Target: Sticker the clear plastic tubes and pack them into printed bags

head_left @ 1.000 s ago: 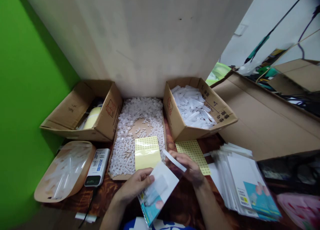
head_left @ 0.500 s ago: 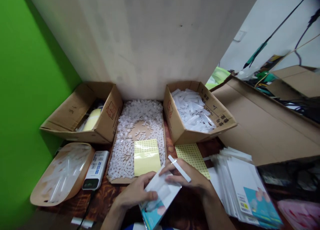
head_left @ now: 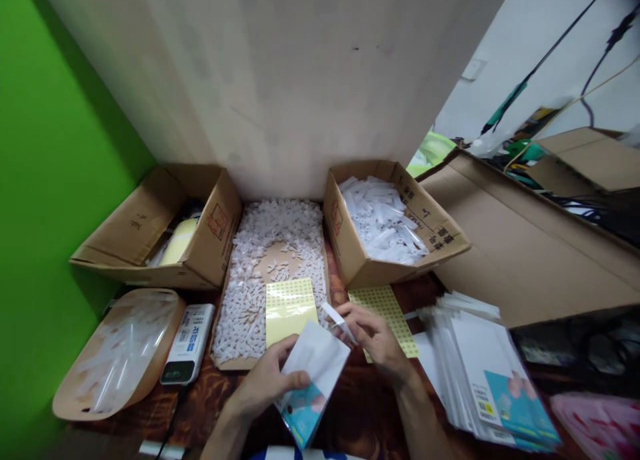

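Note:
My left hand [head_left: 273,377] grips a white and blue printed packet [head_left: 327,360] by its left side, thumb on the front. The packet is tilted, its white end pointing up and away. Just right of its upper end, my right hand [head_left: 373,333] pinches a small white strip [head_left: 339,321] between thumb and fingers. The strip is slightly blurred, so its exact kind is unclear. Behind the packet, a yellow sticker sheet [head_left: 290,307] lies over a shallow cardboard tray [head_left: 237,365] of small white pieces. Another sheet of round stickers [head_left: 387,313] lies partly behind my right hand.
A carton [head_left: 347,260] of white tubes stands behind right, another carton [head_left: 210,247] behind left. At left are an orange basin [head_left: 65,400] with clear bags and a white power bank [head_left: 187,343]. Stacked packets [head_left: 485,373] lie at right, near a pink item [head_left: 595,420].
My right hand has come off the packet and turned, with the white strip now above the packet's upper right edge. The packet stays in my left hand. The view has shifted slightly.

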### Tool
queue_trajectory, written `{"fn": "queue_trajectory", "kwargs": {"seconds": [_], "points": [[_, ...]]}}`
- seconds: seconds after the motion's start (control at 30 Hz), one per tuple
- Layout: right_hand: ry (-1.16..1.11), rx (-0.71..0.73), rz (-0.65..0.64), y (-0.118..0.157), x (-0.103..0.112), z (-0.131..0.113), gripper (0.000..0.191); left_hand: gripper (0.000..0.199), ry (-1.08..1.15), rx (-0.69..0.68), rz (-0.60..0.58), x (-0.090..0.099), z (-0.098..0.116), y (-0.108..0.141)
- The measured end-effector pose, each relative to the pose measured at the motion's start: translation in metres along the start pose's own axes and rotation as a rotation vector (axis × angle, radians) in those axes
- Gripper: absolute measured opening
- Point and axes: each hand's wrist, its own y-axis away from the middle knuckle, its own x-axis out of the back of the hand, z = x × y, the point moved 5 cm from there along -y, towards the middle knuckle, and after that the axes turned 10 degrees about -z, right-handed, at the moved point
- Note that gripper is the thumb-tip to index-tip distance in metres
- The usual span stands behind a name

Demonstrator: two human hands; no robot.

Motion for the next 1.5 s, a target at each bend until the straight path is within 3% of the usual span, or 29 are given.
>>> {"fn": "queue_trajectory", "kwargs": {"seconds": [0.07,0.13,0.27,0.47,0.63,0.77,0.8,0.87,0.93,1.0,1.1,1.17,1.23,1.4,1.5], "points": [[0.033,0.03,-0.102,0.001,-0.005,-0.005,0.063,0.078,0.03,-0.041,-0.012,0.001,0.001,0.0],[0.05,0.055,-0.105,0.004,-0.005,-0.009,0.07,0.077,0.044,-0.054,-0.024,0.003,0.003,0.001],[0.12,0.076,-0.095,0.007,-0.006,-0.016,0.062,0.074,0.044,-0.037,-0.029,0.004,0.007,0.002],[0.097,-0.063,-0.335,0.005,-0.03,-0.007,0.059,0.067,0.001,-0.028,-0.074,-0.001,0.015,-0.002],[0.033,-0.093,-0.247,0.002,-0.026,0.002,0.067,0.064,-0.031,0.028,0.068,0.003,0.01,0.002],[0.056,-0.128,-0.356,-0.001,-0.034,0.009,0.06,0.059,-0.087,0.057,0.126,0.005,0.008,0.003],[0.053,-0.137,-0.325,-0.002,-0.034,0.012,0.058,0.058,-0.112,0.055,0.144,0.006,0.007,0.002],[0.025,-0.156,-0.136,-0.005,-0.028,0.018,0.053,0.058,-0.166,0.035,0.242,0.01,0.008,0.001],[-0.019,-0.171,0.107,-0.004,-0.02,0.024,0.05,0.056,-0.284,-0.041,0.424,0.016,0.013,0.002],[-0.068,-0.169,0.223,-0.002,-0.019,0.026,0.05,0.048,-0.532,-0.196,0.598,0.013,0.025,0.006],[-0.078,-0.128,0.166,-0.004,-0.031,0.018,0.052,0.029,-1.042,-0.462,0.645,-0.017,0.044,0.008],[-0.007,-0.118,0.162,-0.006,-0.037,0.011,0.05,0.036,-1.309,-0.562,0.599,-0.039,0.046,0.007],[0.075,-0.133,0.214,-0.008,-0.038,0.006,0.045,0.042,-1.435,-0.594,0.574,-0.051,0.046,0.006],[0.096,-0.155,0.192,-0.007,-0.038,0.01,0.041,0.03,-1.278,-0.677,0.601,-0.048,0.062,0.012],[0.129,-0.169,0.19,-0.001,-0.039,0.011,0.038,0.026,-1.166,-0.736,0.531,-0.045,0.079,0.011]]}}
